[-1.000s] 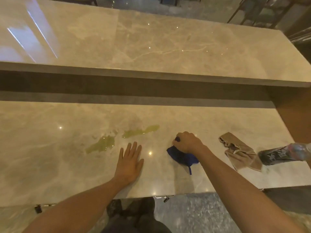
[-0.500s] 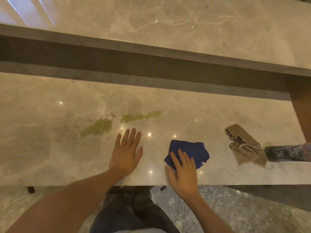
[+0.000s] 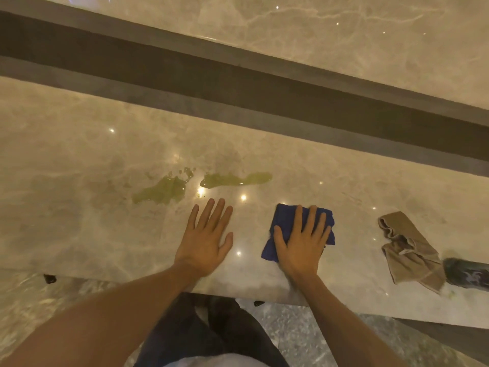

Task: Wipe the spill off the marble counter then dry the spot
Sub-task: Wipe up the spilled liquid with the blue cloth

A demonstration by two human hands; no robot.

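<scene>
A yellow-green spill lies on the beige marble counter [image 3: 79,229] in two patches: a larger left puddle [image 3: 161,192] and a long right streak [image 3: 235,179]. My left hand [image 3: 206,239] rests flat on the counter just below the spill, fingers spread, holding nothing. My right hand [image 3: 301,242] presses flat on a blue cloth [image 3: 284,215] spread on the marble, to the right of the spill and apart from it. A crumpled tan cloth [image 3: 407,250] lies further right.
A dark patterned bottle [image 3: 468,274] lies on its side at the right edge, touching the tan cloth. Behind the counter runs a dark recessed band [image 3: 238,96] below a raised marble ledge [image 3: 344,43]. The counter's front edge is close to my body.
My right hand went from gripping the bunched blue cloth to laying it out flat and now presses on top of it. The left hand stayed put. The view tilted downward.
</scene>
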